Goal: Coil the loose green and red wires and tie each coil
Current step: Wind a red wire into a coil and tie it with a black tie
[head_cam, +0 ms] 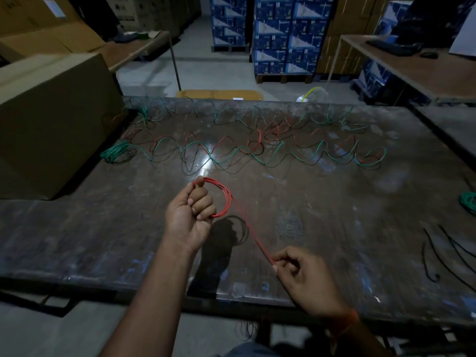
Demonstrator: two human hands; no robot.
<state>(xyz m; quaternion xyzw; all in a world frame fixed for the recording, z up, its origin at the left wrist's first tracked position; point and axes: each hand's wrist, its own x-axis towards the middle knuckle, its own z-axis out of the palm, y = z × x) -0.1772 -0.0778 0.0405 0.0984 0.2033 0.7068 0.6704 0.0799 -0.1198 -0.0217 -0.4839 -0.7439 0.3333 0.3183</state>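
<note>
Red wire coil (223, 199), round, gripped by L hand (189, 211) | R hand (300, 270) pinches its straight tail | scuffed table (334, 215)

A thin red insulated wire (223, 199) is wound into a small round coil of several loops, held above the dark scuffed counter (103, 240) in the grip of the left hand (189, 215). A straight tail (252, 233) runs from the coil down to the right hand (298, 269), which pinches its end. Farther back, long loose green wire (231, 154) and loose red wire (258, 140) lie in wavy lines across the counter, crossing each other. A small green wire coil (114, 152) lies at their left end, another green coil (468, 202) at the right edge.
</note>
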